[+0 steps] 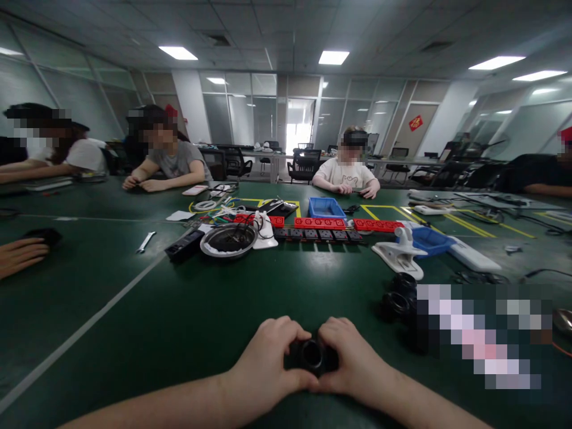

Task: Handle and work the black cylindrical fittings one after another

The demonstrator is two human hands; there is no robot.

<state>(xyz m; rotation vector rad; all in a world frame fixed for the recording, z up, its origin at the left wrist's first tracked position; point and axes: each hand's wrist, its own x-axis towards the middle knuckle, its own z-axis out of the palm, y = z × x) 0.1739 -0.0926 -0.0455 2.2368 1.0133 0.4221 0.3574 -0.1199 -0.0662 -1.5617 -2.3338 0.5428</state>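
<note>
Low in the middle of the head view, a small black part with a round hole [311, 354] is held between my two hands, just above or on the green table. My left hand [270, 356] curls round its left side, thumb in front and fingers behind. From the right, my right hand [351, 356] grips the same part, and the thumbs nearly meet in front. Its outer ends are hidden by my fingers. Several black parts with round openings [396, 305] lie to the right of my hands, beside a pixelated patch.
Across the green table [179, 333] stand a round metal bowl [205, 247], red strips [319, 223], blue trays [326, 207] and a white clip stand [404, 253]. A wrench [145, 241] lies left. Another person's hand [20, 256] rests at the left edge; several people sit around.
</note>
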